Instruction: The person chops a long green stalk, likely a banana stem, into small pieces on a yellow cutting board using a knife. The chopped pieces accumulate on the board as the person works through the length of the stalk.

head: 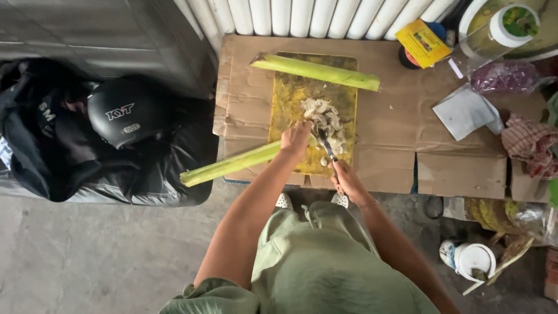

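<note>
Nearest me, my right hand grips a knife; my left hand clamps the green stalk steady on the yellow cutting board.

Long green stalk across board (knife apparently upright)

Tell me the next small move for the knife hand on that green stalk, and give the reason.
Probably one more slice. The left hand pins the long green stalk on the yellow cutting board, and the right hand has the knife at the stalk's cut end, beside the pile of cut pieces. Most of the stalk is uncut.
</note>
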